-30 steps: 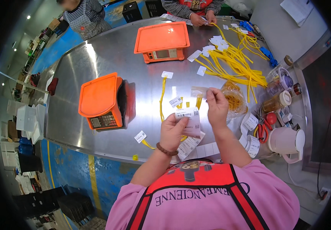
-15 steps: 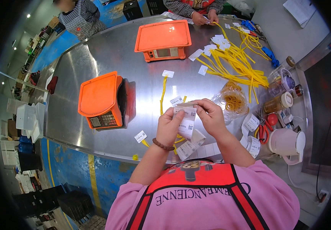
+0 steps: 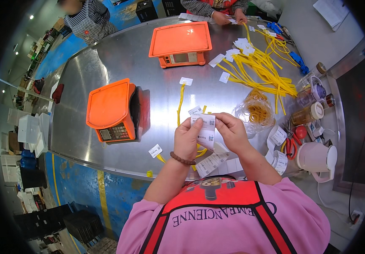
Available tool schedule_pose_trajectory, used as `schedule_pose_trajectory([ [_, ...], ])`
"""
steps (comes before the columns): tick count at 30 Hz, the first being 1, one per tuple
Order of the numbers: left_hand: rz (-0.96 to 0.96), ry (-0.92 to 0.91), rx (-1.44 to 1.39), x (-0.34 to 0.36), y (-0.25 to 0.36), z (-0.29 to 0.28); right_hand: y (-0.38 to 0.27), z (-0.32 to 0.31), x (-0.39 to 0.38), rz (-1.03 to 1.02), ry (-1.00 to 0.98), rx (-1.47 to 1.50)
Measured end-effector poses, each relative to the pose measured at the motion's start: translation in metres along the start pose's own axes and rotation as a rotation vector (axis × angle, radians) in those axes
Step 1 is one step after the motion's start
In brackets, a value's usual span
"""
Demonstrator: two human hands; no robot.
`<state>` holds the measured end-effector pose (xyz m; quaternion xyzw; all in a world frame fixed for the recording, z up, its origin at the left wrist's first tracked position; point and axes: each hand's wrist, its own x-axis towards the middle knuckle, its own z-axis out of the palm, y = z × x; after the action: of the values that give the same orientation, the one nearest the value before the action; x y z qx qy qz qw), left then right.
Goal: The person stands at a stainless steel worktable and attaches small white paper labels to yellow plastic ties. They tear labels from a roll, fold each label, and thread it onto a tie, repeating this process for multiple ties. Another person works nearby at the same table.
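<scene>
A strip of white printed labels (image 3: pixel 206 132) hangs between my two hands over the near part of the metal table (image 3: pixel 157 91). My left hand (image 3: pixel 186 139) pinches its left edge, thumb on top. At the strip's upper right edge, the thumb and fingers of my right hand (image 3: pixel 232 129) are closed on it. The lower end of the strip folds down toward my apron and lies on the table edge. Behind and below my hands are yellow ties; one yellow tie (image 3: pixel 180 103) with a white label at its top lies just beyond my left hand.
Two orange scales (image 3: pixel 108 103) stand to the left and at the far middle. A pile of labelled yellow ties (image 3: pixel 258 70) lies at far right, near a bag of rubber bands (image 3: pixel 257 111). Pliers (image 3: pixel 291 146), jars and a pink kettle (image 3: pixel 316 158) line the right side. Co-workers stand beyond.
The top of the label strip, folded back before, now lies flatter and faces up. My right hand has shifted slightly right and down. At the far edge, a co-worker's hands have moved a little apart.
</scene>
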<state>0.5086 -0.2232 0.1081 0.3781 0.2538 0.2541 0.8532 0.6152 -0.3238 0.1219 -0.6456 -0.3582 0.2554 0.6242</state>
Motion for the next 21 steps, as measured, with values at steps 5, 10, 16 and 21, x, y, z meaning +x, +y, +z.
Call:
schedule_pose_trajectory([
  [5,-0.009,0.034,-0.008,-0.002,0.003,0.006,0.001,0.0,-0.002,0.012,-0.002,0.089],
  [10,0.011,0.001,0.01,-0.004,0.006,0.008,-0.006,-0.002,-0.002,-0.02,-0.013,0.125],
  [16,0.11,-0.048,0.218,-0.003,-0.002,0.002,0.0,0.002,0.001,-0.113,0.106,-0.024],
  [21,-0.268,-0.356,0.406,-0.006,0.001,-0.015,0.015,-0.007,0.019,-0.087,0.369,0.073],
])
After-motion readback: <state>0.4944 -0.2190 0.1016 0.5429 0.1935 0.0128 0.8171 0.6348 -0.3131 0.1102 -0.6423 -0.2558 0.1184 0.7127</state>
